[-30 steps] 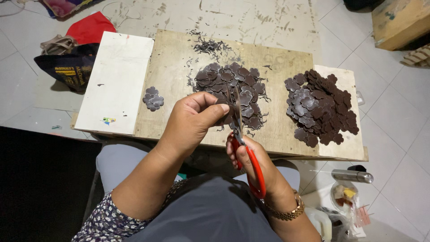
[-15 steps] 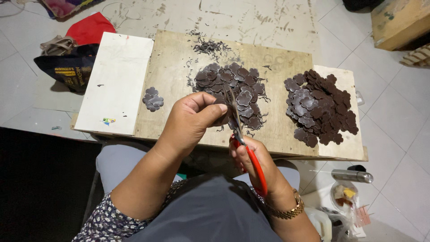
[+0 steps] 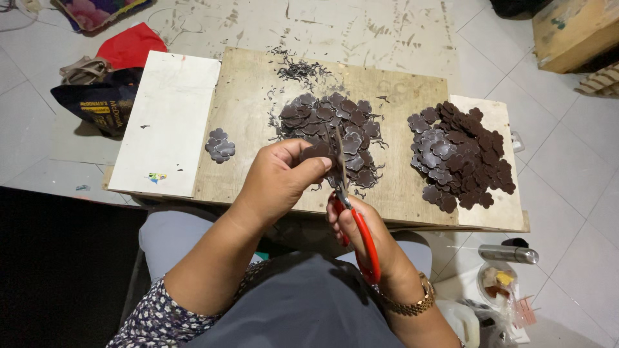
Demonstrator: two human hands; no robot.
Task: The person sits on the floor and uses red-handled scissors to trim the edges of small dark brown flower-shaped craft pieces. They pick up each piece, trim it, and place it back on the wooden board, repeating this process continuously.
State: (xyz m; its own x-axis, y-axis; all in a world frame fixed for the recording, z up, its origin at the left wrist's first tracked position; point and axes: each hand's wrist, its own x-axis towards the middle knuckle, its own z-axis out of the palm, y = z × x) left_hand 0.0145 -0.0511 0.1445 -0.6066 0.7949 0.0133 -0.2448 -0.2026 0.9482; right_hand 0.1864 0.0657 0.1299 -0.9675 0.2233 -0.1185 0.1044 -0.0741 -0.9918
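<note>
Head view, left hand (image 3: 278, 180) pinching brown flower piece (image 3: 318, 151), right hand (image 3: 361, 232) gripping red-handled scissors (image 3: 351, 212).

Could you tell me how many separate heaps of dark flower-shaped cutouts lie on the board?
3: a small heap at the left, a big middle heap beyond the left hand and scissors, and a big right heap. Loose pieces may be hidden.

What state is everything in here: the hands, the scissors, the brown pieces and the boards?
Left hand: pinching one brown flower-shaped piece.
Right hand: gripping the red-handled scissors.
Scissors: blades at the held piece; open or shut, cannot tell.
Middle pile: loose heap, thin scraps around it.
Right pile: loose heap, spread wide.
Small pile: a few pieces, set apart.
Wooden board: flat, scuffed.
White board: flat, mostly bare.
</note>
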